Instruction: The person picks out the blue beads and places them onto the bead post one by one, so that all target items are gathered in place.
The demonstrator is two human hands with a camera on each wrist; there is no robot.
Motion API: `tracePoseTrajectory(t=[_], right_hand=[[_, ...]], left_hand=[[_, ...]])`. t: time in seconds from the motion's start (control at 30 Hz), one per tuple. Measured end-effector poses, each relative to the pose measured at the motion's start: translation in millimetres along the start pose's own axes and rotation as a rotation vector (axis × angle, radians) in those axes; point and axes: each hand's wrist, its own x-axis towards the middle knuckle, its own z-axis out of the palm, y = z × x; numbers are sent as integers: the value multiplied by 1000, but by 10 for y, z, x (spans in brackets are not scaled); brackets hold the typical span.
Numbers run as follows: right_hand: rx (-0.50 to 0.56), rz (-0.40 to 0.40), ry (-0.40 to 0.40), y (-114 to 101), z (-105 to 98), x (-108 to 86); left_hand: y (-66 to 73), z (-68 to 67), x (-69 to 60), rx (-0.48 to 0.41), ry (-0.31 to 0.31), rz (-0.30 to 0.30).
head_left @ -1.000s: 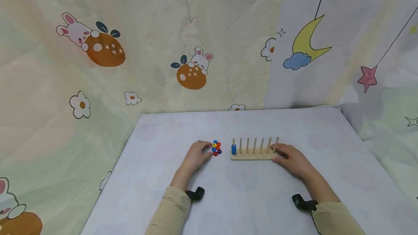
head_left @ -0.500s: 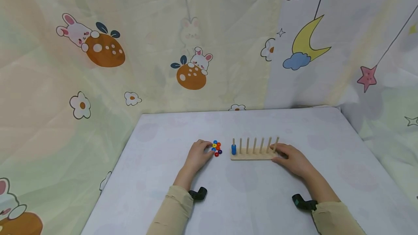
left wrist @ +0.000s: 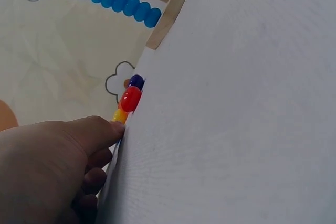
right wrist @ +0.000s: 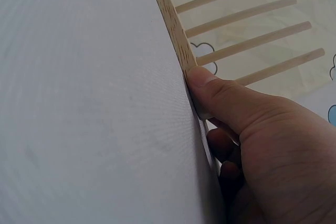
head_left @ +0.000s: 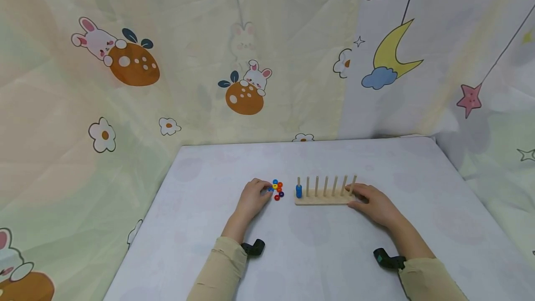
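Note:
My left hand (head_left: 252, 199) pinches a blue bead (head_left: 270, 189) between thumb and fingertips, at the near side of a small cluster. Yellow (head_left: 275, 186), orange, red (head_left: 277, 197) and dark purple (head_left: 281, 194) beads, with another blue one (head_left: 275, 181), lie loose there. To their right stands a wooden peg rack (head_left: 322, 201) with a row of upright pegs. Its leftmost peg carries a stack of blue beads (left wrist: 126, 4); the other pegs are bare. My right hand (head_left: 378, 206) grips the rack's right end, thumb on the front edge, as the right wrist view shows.
A white cloth covers the table (head_left: 317, 254). Behind it hangs a printed curtain (head_left: 188, 59) with cartoon rabbits, flowers and a moon. A black wrist camera (head_left: 254, 248) sits on the left wrist and another camera (head_left: 388, 259) on the right.
The blue bead near my left fingertips has shifted slightly left, between thumb and finger. The red and purple beads have moved a little to the right. My right hand and the rack stay put.

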Motion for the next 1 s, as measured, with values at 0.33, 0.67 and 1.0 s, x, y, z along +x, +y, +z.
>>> tracePoseTrajectory(t=[0.33,0.67,1.0], right_hand=[[-2,-1,0,-10,-3,-1],[-1,7,-8,-9,-3,-2],[4,10,-3,5,3,1]], left_hand=[[-4,-56,25,-28,-21,-3],[177,-233,77,-87,-44,37],[484,-473,102,-78,-35,171]])
